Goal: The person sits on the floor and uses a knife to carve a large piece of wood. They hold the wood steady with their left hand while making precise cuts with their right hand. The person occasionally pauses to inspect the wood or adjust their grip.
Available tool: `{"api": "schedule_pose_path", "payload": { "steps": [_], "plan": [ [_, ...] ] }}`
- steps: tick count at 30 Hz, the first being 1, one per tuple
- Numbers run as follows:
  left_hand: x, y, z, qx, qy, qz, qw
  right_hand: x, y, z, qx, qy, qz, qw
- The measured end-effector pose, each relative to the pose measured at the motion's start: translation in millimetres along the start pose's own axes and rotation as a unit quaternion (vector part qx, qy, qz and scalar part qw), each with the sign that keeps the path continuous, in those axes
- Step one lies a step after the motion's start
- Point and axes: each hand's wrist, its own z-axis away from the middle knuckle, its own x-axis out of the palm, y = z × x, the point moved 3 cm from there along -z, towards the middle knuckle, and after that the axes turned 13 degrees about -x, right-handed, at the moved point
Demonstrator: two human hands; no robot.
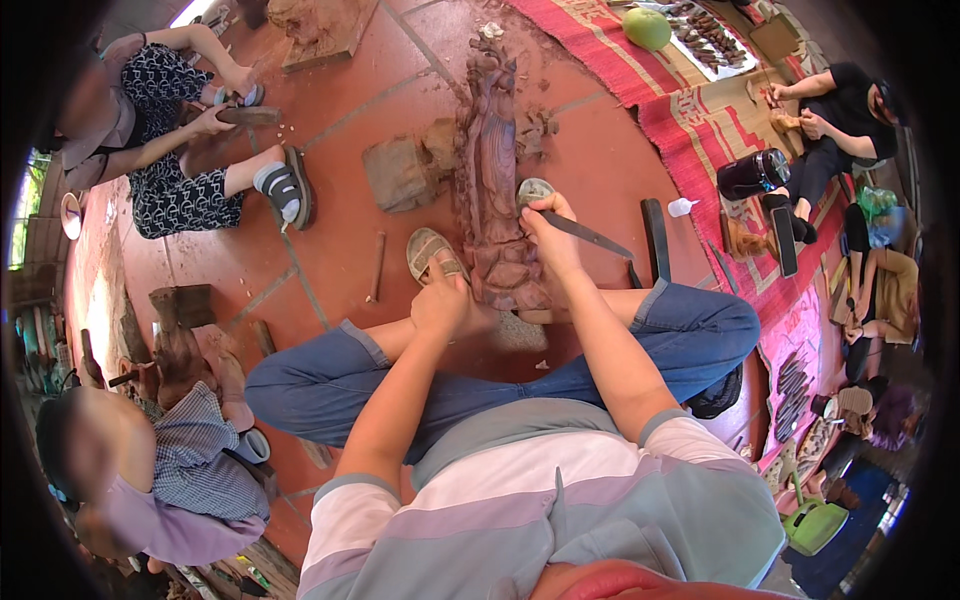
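A long reddish-brown wood carving (497,180) of a robed figure lies on the tile floor in front of me, its base between my legs. My left hand (440,303) is closed at the lower left side of the base, its fingers partly hidden. On the right of the carving, my right hand (552,228) grips a long, dark, flat file (592,236). The file slants down to the right, away from the wood. Around the carving, wood crumbs are scattered on the floor.
Rough wood blocks (398,174) stand left of the carving. A thin rod (377,267) lies nearby, and a dark flat bar (655,240) is by my right knee. Several people sit around; a red mat (672,130) holds a green fruit (646,29) and a dark flask (752,174).
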Motion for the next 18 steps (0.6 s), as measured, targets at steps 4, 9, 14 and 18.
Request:
{"api": "schedule_pose_path", "payload": {
  "steps": [4,9,14,18],
  "plan": [
    [-1.1,1.2,-0.3,-0.008,-0.011,0.004,1.0,18.4,-1.9,-13.4,-0.134,-0.047,0.198,0.97],
    [0.8,-0.3,1.9,0.004,-0.004,0.012,1.0,13.0,9.8,-22.1,-0.137,-0.044,0.26,0.955],
    [-2.0,-2.0,1.4,-0.004,-0.013,0.015,1.0,32.2,-12.2,-22.4,-0.181,-0.053,0.251,0.949],
    [0.9,2.6,-0.4,-0.002,-0.01,0.011,1.0,-2.4,34.9,-37.7,-0.135,-0.038,0.228,0.963]
  ]
}}
